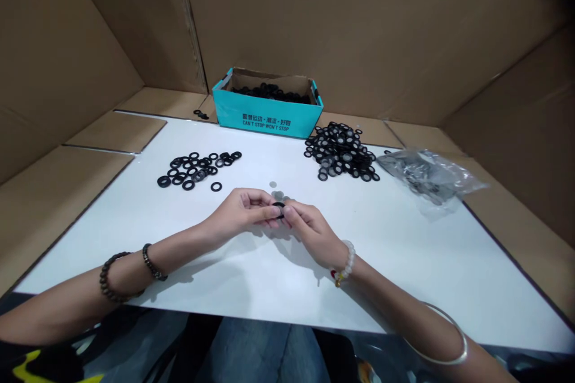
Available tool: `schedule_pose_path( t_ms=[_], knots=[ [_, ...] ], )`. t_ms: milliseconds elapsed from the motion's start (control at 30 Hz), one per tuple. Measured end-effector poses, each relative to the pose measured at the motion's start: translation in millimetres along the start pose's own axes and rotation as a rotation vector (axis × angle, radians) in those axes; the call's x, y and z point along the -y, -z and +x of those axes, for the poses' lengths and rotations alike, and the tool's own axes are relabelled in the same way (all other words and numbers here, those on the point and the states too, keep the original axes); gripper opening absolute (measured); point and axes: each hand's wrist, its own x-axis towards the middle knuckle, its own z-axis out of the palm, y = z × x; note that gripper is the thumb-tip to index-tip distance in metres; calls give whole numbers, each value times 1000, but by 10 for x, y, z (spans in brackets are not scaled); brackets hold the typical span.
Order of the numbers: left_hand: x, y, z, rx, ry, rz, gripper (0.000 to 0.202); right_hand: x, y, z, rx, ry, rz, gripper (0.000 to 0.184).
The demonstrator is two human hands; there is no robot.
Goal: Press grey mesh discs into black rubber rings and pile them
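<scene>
My left hand (242, 210) and my right hand (309, 228) meet at the middle of the white table (404, 263). Both pinch one small black ring (279, 208) between their fingertips. Just beyond the fingers lie a few small grey mesh discs (277, 193). A loose heap of plain black rings (197, 169) lies to the far left. A denser heap of black rings with mesh centres (344, 152) lies to the far right.
A teal cardboard box (267, 111) holding more black rings stands at the table's back edge. A clear plastic bag (426, 175) of parts lies at the right. Brown cardboard walls (359, 24) surround the table on three sides.
</scene>
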Motion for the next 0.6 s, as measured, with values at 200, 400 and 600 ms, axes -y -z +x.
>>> schedule_pose_path(
  t_ms=[200, 400, 600],
  knots=[
    [27, 10, 12, 55, 96, -197, 23, -96, -83, 5, 38, -210, 478, 44],
    [-24, 6, -2, 42, 111, -81, 19, -29, -45, 10, 30, -140, 315, 42],
    [-86, -46, -23, -52, 6, 164, 14, -2, -29, -2, 7, 76, -164, 34]
  ],
)
